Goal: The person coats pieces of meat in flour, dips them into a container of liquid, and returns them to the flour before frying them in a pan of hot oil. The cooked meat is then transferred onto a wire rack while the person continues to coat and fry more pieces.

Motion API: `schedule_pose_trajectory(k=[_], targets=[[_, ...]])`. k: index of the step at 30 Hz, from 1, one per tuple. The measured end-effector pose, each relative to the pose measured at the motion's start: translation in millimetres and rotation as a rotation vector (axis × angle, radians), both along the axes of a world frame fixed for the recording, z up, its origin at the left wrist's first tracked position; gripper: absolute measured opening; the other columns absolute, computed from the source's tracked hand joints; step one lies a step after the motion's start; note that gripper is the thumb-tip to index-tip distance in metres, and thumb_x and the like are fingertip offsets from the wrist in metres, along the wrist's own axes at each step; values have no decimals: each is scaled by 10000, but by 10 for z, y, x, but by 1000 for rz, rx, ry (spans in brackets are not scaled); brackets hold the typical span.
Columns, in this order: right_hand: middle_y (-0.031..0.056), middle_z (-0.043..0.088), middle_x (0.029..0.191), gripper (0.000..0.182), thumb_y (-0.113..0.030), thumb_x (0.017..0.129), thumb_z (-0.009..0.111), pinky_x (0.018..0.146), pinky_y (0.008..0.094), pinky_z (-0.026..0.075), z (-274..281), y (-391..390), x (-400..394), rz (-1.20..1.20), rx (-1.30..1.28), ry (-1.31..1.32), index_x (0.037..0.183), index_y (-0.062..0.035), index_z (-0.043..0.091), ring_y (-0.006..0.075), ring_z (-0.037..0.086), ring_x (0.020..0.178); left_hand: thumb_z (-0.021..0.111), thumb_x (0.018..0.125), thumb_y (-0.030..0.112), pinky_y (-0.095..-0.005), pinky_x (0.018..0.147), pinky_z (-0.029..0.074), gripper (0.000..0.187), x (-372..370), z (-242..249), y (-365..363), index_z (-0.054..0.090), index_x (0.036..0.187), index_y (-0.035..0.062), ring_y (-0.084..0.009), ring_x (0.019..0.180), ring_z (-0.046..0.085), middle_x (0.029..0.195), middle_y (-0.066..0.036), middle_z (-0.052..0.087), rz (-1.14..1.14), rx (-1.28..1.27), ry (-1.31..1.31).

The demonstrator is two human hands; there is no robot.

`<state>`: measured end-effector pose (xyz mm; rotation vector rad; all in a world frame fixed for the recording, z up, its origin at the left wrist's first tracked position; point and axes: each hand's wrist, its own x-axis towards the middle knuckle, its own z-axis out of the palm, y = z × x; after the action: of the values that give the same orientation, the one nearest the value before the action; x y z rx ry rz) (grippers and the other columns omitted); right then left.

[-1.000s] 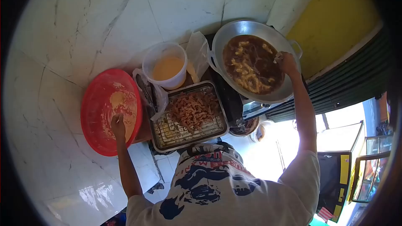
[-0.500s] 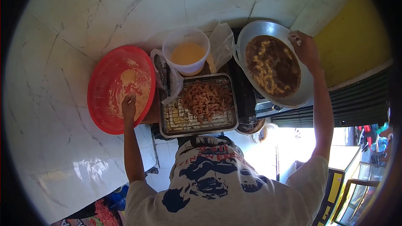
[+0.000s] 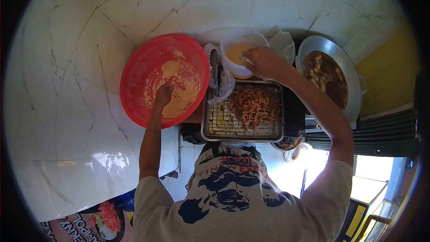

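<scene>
Shirt lettering: upside down from this view; "MANIA" can be made out in red on the pale shirt [image 3: 233,224], with "USA" partly hidden by folds just beyond it.
Banner lettering: "EKNY" and "AMPOL" can be read, inverted and cut off, on the pink banner [image 3: 67,231] at the near left, beside a printed picture of food.
Left hand: the left hand [image 3: 164,94] is lowered into the red basin [image 3: 136,78], its fingers drawn together; whether anything is gripped cannot be told.
Powder: the pale powder [image 3: 181,103] is spread over the basin floor around and beyond the left hand, with a rounded heap on the far side.
Right hand: the right hand [image 3: 265,62] is held over the near right part of the white tub [image 3: 239,36], fingers bent and pale-smeared; whether anything is held cannot be told.
Liquid: the orange-yellow liquid [image 3: 235,53] is contained in the tub, just left of and beyond the right fingertips.
Tray: browned strips [image 3: 254,110] are heaped on a wire rack in the metal tray [image 3: 242,139], on the near side of the tub.
Wok: pale strips [image 3: 317,74] are seen in dark oil [image 3: 338,87] within the wok [image 3: 354,75], to the right of the right hand.
Bag: a dark utensil [image 3: 217,69] is partly wrapped in clear plastic [image 3: 225,90], between basin and tub.
</scene>
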<state>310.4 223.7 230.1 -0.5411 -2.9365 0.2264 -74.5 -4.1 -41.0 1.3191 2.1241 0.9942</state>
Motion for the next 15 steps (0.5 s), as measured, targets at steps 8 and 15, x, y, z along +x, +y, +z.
schedule_pose_trajectory(k=[8, 15], targets=[[184, 697, 995, 224, -148, 837, 626, 819, 477, 538, -1218, -715, -1479, 66, -305, -38, 1040, -70, 679, 366, 672, 955, 773, 779, 188, -407, 903, 522, 395, 179, -113, 114, 678, 1139, 55, -315, 1049, 661, 1136, -149, 689, -305, -486, 318], [202, 681, 1114, 243, -38, 829, 623, 853, 458, 559, -1820, -928, -2205, -74, -349, -329, 1068, -28, 666, 359, 673, 1052, 797, 754, 262, -431, 862, 521, 358, 363, -27, 208, 676, 1040, 82, -320, 1017, 666, 1025, -132, 705, -262, -623, 506]])
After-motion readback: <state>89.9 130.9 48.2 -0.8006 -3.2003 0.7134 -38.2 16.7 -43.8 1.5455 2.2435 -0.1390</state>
